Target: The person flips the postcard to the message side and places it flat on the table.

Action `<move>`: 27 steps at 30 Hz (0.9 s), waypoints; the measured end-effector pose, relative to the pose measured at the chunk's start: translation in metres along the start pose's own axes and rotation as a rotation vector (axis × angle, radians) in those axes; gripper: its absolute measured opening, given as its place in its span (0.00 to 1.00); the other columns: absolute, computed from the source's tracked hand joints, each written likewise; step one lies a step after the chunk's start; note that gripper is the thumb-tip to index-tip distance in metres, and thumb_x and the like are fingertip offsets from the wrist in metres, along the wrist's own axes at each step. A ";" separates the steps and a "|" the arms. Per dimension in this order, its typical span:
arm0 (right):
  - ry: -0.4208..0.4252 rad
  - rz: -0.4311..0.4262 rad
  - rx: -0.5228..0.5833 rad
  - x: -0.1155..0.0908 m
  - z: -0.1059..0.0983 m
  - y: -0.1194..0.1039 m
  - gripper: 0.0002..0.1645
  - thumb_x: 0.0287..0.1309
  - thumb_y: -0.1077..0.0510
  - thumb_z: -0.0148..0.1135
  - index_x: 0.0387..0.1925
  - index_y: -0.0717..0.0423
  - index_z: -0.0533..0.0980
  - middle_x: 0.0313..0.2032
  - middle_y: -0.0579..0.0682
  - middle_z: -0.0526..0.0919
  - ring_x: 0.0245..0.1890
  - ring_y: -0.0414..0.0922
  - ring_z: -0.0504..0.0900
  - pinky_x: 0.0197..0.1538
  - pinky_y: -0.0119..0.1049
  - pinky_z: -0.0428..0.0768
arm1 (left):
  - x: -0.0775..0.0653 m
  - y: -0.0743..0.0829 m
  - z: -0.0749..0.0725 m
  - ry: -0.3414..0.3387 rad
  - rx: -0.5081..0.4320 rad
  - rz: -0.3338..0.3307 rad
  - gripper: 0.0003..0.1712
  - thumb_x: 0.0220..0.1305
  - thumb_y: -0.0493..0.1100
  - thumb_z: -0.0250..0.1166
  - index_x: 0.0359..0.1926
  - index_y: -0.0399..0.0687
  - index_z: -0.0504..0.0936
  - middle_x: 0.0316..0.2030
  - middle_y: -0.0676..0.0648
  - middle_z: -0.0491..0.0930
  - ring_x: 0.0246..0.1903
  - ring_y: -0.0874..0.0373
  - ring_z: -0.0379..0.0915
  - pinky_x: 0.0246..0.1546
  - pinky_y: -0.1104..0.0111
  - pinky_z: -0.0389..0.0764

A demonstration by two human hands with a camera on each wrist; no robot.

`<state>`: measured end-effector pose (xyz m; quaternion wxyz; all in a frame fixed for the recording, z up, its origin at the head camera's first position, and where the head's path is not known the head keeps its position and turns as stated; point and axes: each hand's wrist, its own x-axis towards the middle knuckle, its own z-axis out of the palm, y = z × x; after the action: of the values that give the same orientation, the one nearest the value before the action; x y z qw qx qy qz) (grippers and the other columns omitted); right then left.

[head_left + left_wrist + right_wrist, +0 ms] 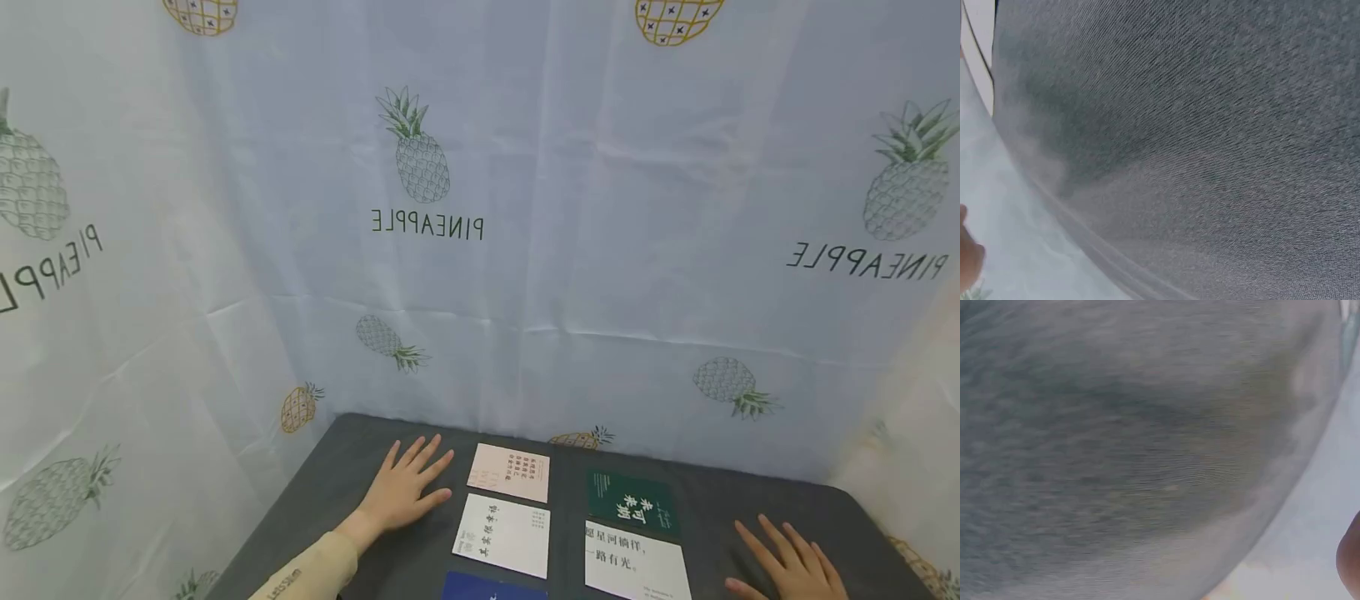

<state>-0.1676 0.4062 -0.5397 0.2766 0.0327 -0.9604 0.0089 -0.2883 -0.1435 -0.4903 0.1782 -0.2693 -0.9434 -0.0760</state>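
Curtain cloth printed with pineapples hangs at your far left and runs behind the dark grey table. Next comes your left hand in its cream sleeve, back upward, fingers straight and fanned apart, holding nothing; whether the palm bears on the surface you cannot tell from here. Its thumb points toward the first column of cards without touching them: pink card farthest away, white calligraphy card just nearer you, and blue card cut by the lower edge. Across a strip of grey, the second column has the dark green card and, just nearer you, the white printed card. Far right, your right hand is partly cut off, its fingers likewise spread and without a grip, its thumb near that last card but apart from it.

You seem to be at a pause, with the cards laid out and both hands clear of them. Handling any one would probably call for bringing a hand inward and working a fingertip under a thin edge, without nudging its close neighbour.
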 end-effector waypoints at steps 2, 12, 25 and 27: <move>-0.107 -0.013 0.034 0.008 -0.013 -0.001 0.49 0.48 0.29 0.58 0.70 0.27 0.48 0.69 0.58 0.58 0.72 0.60 0.33 0.67 0.52 0.17 | 0.004 0.002 -0.005 0.069 0.024 0.027 0.34 0.60 0.68 0.51 0.65 0.62 0.67 0.67 0.47 0.64 0.65 0.46 0.61 0.63 0.42 0.55; -0.243 -0.049 0.185 0.083 -0.071 -0.059 0.28 0.56 0.35 0.56 0.44 0.53 0.78 0.43 0.52 0.81 0.43 0.54 0.79 0.43 0.53 0.74 | 0.036 0.020 -0.027 0.205 0.036 0.075 0.24 0.56 0.57 0.64 0.52 0.54 0.80 0.44 0.48 0.81 0.42 0.52 0.78 0.41 0.57 0.77; -0.356 0.087 0.600 0.169 -0.047 -0.170 0.13 0.58 0.52 0.60 0.38 0.58 0.77 0.33 0.51 0.81 0.32 0.44 0.78 0.34 0.39 0.76 | 0.093 0.041 -0.022 -0.149 -0.222 -0.330 0.22 0.57 0.55 0.63 0.47 0.45 0.82 0.45 0.46 0.84 0.44 0.51 0.80 0.42 0.58 0.79; -0.373 0.167 0.668 0.175 -0.034 -0.181 0.14 0.58 0.53 0.59 0.40 0.61 0.76 0.35 0.56 0.82 0.32 0.48 0.79 0.34 0.41 0.77 | 0.097 0.046 -0.014 -0.161 -0.267 -0.377 0.21 0.56 0.52 0.64 0.46 0.43 0.82 0.44 0.44 0.83 0.45 0.49 0.79 0.44 0.57 0.78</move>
<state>-0.2853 0.2163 -0.4184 0.0699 0.0437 -0.9376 0.3377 -0.3367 -0.0617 -0.4384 0.0479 -0.1149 -0.9697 -0.2100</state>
